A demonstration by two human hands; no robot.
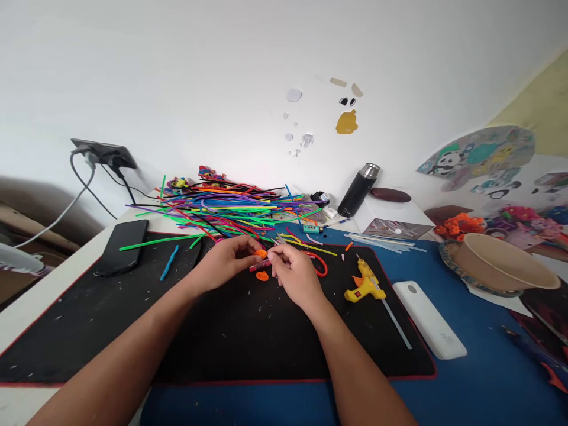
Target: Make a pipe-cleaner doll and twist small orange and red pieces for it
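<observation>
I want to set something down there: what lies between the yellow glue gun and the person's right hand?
In the head view, a curved red strip lies on the black mat between the right hand and the glue gun.

Yellow glue gun, phone, black flask, bowl on desk.

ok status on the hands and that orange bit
Left hand pinching small orange piece. Right hand closed on it from the other side. Second orange piece lies on black mat below; nothing blocking.
</observation>
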